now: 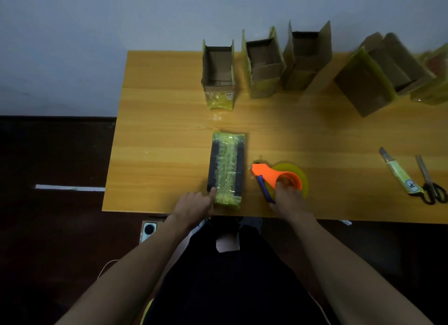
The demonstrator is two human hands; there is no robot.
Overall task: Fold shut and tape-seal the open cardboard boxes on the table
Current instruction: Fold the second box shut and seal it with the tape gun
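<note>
The left hand [194, 203] is resting at the near corner of the taped dark box [226, 168], thumb touching its side, fingers relaxed. The right hand [288, 198] is gripping the orange tape dispenser [278, 176] — just right of that box — on the counter [157, 130]. Beyond both hands, open cardboard boxes [264, 65] are standing in a row — flaps up.

A dark sealed box [226, 168] lies flat near the worktop's front edge, a wrinkled strip of yellow-green tape running lengthwise over its top and down both ends. Just beside it on the right lies an orange tape dispenser [278, 178] with a yellow roll. Four open cardboard boxes [264, 65] stand along the far edge, flaps up.
</note>
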